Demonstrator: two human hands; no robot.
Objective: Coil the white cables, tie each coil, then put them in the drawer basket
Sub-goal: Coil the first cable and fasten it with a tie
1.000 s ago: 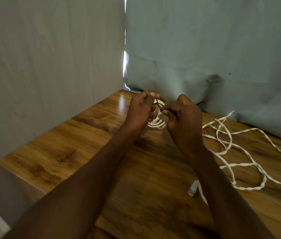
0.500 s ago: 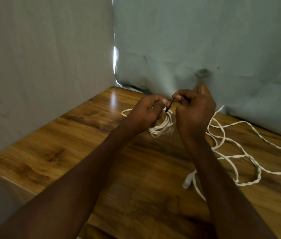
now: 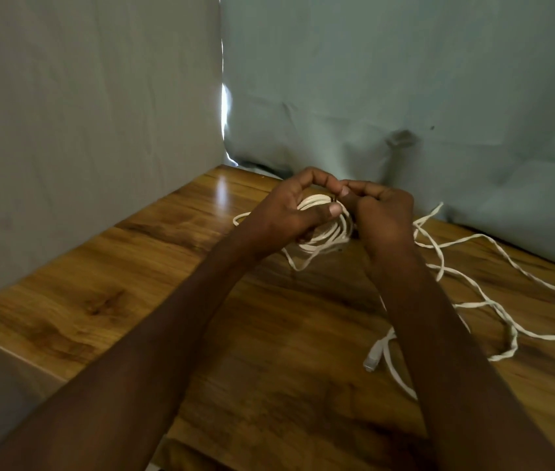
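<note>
A wooden tabletop (image 3: 106, 300) fills the lower part of the view, set in a corner of two cloth-draped walls: one grey sheet (image 3: 82, 113) at nine o'clock and one pale blue-green sheet (image 3: 405, 79) from twelve to three o'clock.

Two bare forearms reach in from six o'clock and meet near the centre. The left hand (image 3: 289, 212) grips one coil of white cable (image 3: 323, 232), made of several loops. Its fingers curl over the top of the coil and its thumb presses across the front, so the hand is closed around the bundle. One loose end of this cable trails out onto the wood at the hand's nine o'clock side.

Touching it at three o'clock, the right hand (image 3: 381, 215) is closed in a pinch, fingertips bunched against the coil's upper edge. Something small and dark sits there; what it is cannot be told.

Further right, from three to four o'clock, a second white cable (image 3: 493, 300) lies uncoiled in loose tangled loops on the table. One plug (image 3: 373, 358) on its end rests at five o'clock, just beside the right forearm.
</note>
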